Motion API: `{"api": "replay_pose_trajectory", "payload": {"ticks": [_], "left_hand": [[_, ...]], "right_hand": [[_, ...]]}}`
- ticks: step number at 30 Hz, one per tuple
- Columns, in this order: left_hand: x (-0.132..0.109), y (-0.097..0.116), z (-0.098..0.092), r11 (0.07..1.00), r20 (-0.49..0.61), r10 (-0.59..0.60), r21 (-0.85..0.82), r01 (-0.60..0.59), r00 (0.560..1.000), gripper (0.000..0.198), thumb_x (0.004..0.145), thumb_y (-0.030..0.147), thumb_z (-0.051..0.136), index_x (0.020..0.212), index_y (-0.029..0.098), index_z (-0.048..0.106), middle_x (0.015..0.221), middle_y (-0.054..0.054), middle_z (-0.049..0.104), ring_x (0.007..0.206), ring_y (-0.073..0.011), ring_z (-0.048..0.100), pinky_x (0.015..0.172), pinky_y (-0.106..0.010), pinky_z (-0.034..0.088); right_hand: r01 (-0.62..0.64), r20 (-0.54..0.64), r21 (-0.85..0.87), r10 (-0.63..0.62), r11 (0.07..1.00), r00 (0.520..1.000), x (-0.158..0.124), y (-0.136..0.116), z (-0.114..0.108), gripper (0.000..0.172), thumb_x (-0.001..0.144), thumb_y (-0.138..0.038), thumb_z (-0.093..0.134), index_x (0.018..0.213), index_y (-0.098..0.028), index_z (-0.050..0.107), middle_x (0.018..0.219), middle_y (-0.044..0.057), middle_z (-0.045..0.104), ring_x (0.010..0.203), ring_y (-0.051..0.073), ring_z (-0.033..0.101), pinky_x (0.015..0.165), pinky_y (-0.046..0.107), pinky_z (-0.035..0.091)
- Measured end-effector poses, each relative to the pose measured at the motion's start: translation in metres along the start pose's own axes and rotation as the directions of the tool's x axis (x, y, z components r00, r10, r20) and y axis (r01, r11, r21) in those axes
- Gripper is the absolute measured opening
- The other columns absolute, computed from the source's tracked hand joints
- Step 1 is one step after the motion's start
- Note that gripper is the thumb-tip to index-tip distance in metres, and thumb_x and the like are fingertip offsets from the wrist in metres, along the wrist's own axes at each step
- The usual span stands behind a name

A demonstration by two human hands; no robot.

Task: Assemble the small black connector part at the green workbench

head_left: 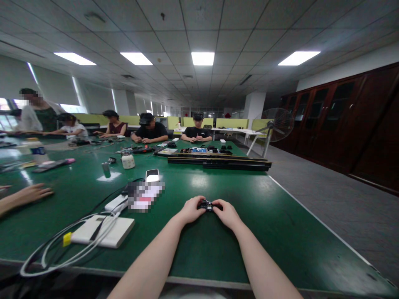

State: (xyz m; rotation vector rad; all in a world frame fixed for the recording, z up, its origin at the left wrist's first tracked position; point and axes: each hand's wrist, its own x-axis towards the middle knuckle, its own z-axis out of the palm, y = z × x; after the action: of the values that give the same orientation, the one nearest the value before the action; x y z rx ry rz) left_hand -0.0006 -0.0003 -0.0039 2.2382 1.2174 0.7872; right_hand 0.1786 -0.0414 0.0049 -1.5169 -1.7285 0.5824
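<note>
Between my two hands is a small black part with a silvery patch (208, 205), too small to name, held low at the green table top (199, 245). The fingers of my left hand (192, 209) close on its left side, thumb toward me. My right hand (227, 212) pinches the opposite side with thumb and forefinger. Whether the part rests on the table or is lifted slightly, I cannot tell. My fingertips cover both of its ends.
Left of my arms lie a white flat box (116, 232), looped white cables (46, 253) and a phone (152, 175). Long black bars (237, 164) lie beyond my hands. Another person's hand (34, 194) rests at left; several people sit farther back. A fan (270, 124) stands off the right edge.
</note>
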Motion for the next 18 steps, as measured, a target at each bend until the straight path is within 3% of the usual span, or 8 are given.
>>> {"api": "replay_pose_trajectory", "payload": {"ticks": [18], "left_hand": [[0.0005, -0.0014, 0.0001, 1.0, 0.002, -0.008, 0.011, 0.008, 1.0, 0.043, 0.07, 0.021, 0.062, 0.112, 0.02, 0.053, 0.107, -0.006, 0.064, 0.097, -0.0215, 0.059, 0.088, -0.033, 0.047]], "right_hand": [[0.007, -0.001, -0.006, -0.007, 1.0, 1.0, 0.001, 0.0024, 0.0012, 0.022, 0.072, -0.023, 0.053, 0.09, -0.021, 0.065, 0.094, 0.002, 0.068, 0.089, 0.017, 0.061, 0.085, 0.031, 0.044]]}}
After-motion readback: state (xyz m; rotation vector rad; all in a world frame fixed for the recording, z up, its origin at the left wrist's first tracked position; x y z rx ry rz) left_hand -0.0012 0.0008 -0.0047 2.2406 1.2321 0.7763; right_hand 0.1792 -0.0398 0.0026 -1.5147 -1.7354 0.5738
